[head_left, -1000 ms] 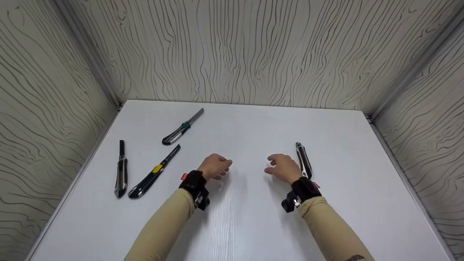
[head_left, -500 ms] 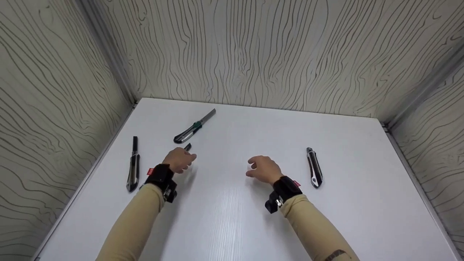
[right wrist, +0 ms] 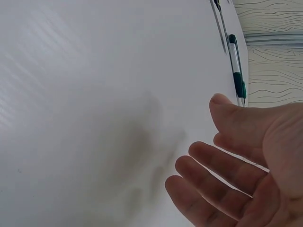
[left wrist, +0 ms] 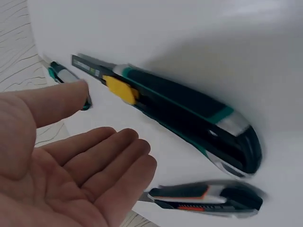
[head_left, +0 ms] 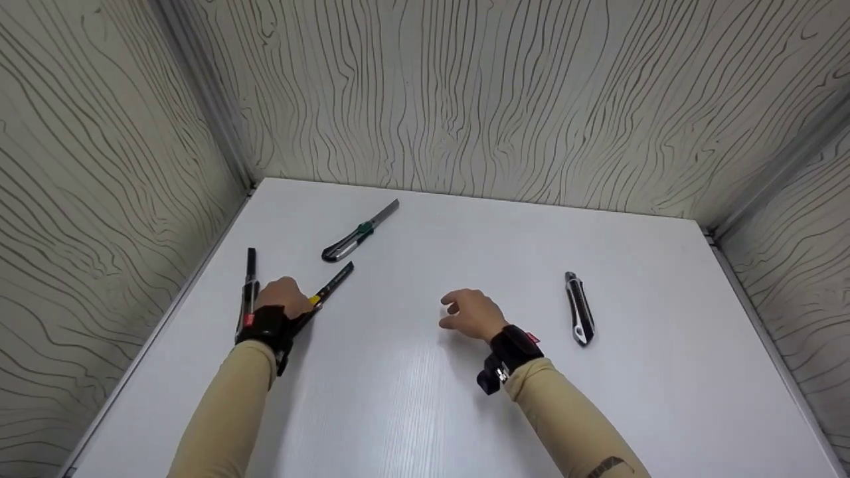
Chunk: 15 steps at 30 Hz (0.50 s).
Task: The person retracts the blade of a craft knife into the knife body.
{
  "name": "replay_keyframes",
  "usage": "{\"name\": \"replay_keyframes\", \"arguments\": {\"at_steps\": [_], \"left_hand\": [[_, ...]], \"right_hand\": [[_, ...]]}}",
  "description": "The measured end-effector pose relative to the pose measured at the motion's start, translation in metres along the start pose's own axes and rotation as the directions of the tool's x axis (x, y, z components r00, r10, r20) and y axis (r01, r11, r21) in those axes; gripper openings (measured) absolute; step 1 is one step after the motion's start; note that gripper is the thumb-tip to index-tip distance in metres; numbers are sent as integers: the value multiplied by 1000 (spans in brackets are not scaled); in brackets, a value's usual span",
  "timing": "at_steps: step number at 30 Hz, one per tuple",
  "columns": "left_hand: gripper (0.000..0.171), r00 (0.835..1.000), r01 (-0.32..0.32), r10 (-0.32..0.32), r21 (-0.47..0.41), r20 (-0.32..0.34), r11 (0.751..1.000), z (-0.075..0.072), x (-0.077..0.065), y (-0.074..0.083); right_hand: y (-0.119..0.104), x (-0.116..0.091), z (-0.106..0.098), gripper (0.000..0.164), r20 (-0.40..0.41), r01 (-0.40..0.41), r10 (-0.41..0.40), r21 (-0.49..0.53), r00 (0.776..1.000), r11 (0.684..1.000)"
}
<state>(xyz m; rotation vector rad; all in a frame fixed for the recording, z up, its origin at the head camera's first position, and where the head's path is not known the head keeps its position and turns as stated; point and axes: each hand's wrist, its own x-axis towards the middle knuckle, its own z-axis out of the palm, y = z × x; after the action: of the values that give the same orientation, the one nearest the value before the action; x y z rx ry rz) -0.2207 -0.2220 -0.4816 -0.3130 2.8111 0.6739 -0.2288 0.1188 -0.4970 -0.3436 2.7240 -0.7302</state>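
My left hand (head_left: 284,295) hovers between two box cutters on the left side of the table, its fingers extended and holding nothing. The cutter with the yellow slider (left wrist: 180,109) has its blade extended, and in the head view the hand covers part of its handle. Beyond the fingertips, the left wrist view shows the orange-trimmed cutter (left wrist: 208,198), partly overlapped by the hand in the head view. Over mid-table, my right hand (head_left: 473,314) has loosely bent fingers and holds nothing. A green-slider cutter (head_left: 352,242) lies farther back, blade out.
Right of my right hand lies another cutter (head_left: 580,309), dark and silver, with no long blade showing. The white table (head_left: 412,411) is bounded by wood-grain panels (head_left: 451,99) at the back and sides.
My left hand has moved left, passing over the yellow-slider cutter to its far side. My right hand has shifted left, away from the right-hand cutter. The head view has turned slightly.
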Motion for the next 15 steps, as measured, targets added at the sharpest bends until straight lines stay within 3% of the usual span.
{"name": "replay_keyframes", "arguments": {"at_steps": [7, 15], "left_hand": [[10, 1000, -5, 7, 134, -15, 991, 13, 5, -7], [9, 998, -6, 19, 189, -67, 982, 26, 6, -7]], "right_hand": [[-2, -1, 3, 43, 8, 11, -11, 9, 1000, 1000], [0, -3, 3, 43, 8, 11, -11, 17, 1000, 1000]]}}
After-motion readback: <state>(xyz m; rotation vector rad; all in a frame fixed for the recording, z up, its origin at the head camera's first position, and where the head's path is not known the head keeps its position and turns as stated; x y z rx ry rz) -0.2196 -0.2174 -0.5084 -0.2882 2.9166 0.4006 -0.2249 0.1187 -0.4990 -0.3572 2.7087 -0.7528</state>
